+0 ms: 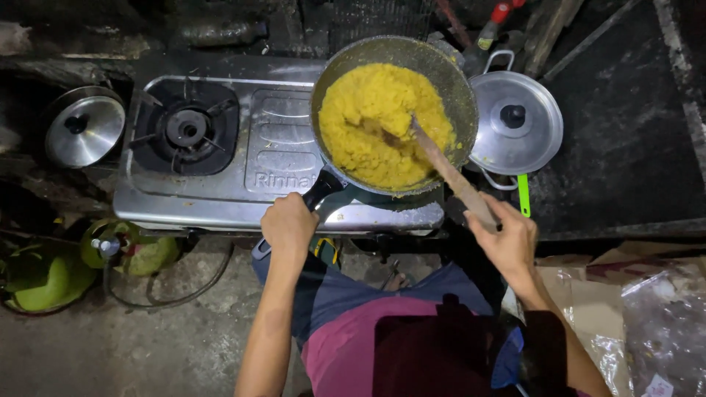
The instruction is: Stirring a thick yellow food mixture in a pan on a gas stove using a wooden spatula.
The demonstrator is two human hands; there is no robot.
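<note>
Stirring setup: left hand [288, 223] closed around black handle of pan [448, 81], right hand [507, 239] closed on wooden spatula [445, 165] dug into yellow mash [368, 117] (thick, lumpy, heaped high). Pan sits tilted on right burner of steel stove [279, 132].

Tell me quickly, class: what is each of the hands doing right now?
Left hand: closed around the black pan handle.
Right hand: closed on the wooden spatula, whose tip sits in the yellow food.
</note>
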